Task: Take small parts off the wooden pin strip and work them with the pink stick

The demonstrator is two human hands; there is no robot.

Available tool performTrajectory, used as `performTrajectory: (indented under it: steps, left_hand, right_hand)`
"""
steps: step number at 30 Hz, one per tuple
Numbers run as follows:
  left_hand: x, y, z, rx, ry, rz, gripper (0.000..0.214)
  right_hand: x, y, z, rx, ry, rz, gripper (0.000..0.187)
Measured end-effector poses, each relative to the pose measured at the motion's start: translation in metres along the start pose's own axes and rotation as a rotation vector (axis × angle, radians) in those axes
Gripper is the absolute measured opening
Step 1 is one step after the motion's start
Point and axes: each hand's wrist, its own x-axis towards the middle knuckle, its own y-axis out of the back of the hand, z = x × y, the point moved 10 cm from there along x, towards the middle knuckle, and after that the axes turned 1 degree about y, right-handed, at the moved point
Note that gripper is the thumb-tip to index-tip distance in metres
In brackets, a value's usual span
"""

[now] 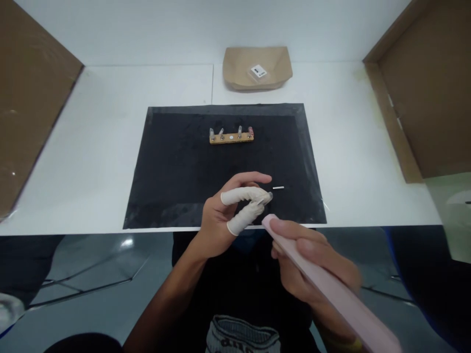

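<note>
My left hand point(224, 211) wears white finger cots point(243, 220) on two fingers, pinched together on a small clear nail tip point(270, 197). In my right hand point(312, 255) is a long pale pink nail file point(331, 289), its rounded end close to the nail tip; I cannot tell whether they touch. A small silvery bar point(278, 187) lies on the black mat point(176, 166) just beyond my left fingertips. Farther back on the mat stands a narrow wooden holder point(231, 138) carrying several nail tips on small metal posts, the rightmost reddish and the others clear.
At the back of the white table point(349, 142) sits a brown paper tray point(235, 73) with a small labelled packet point(258, 71) inside. Brown panels point(29, 98) border the left and right sides. The table's front edge runs just below my hands.
</note>
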Motion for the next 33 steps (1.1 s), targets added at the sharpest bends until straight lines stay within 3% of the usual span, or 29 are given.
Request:
performTrajectory:
  steps: [3,7,10,14,20,25,28,30,33]
  left_hand:
    - [-0.001,0.010,0.000,0.051,-0.028,0.023,0.014]
    - [-0.004,0.023,-0.004,0.078,-0.045,0.081,0.012]
    - [-0.006,0.026,-0.010,0.084,-0.022,0.089,0.012]
    - [-0.008,0.026,-0.016,0.093,0.009,0.077,0.010]
    - [-0.008,0.029,-0.018,0.093,0.010,0.088,0.009]
    - [-0.009,0.034,-0.019,0.077,0.013,0.099,0.015]
    - [-0.010,0.034,-0.018,0.090,0.010,0.097,0.014]
    - [-0.011,0.031,-0.017,0.120,0.002,0.090,0.013]
    - [-0.013,0.024,-0.013,0.128,-0.026,0.060,0.015]
  right_hand:
    - [-0.002,-0.002,0.009,0.053,-0.007,0.078,0.070]
    - [-0.012,0.012,0.060,0.261,-0.437,0.228,0.049]
    - [-0.026,0.007,0.093,0.494,-0.775,0.231,0.022]
    - [-0.037,-0.003,0.114,0.803,-0.995,0.212,0.018]
    - [-0.029,-0.019,0.110,1.309,-0.876,0.191,0.025]
    - [-0.029,-0.042,0.097,1.490,-0.714,0.208,0.028]
    - [-0.032,-0.059,0.086,1.510,-0.735,0.166,0.027]
    - [-0.029,-0.056,0.081,1.424,-0.734,0.141,0.024]
    - [-0.009,-0.010,0.074,0.884,-0.510,0.221,0.024]
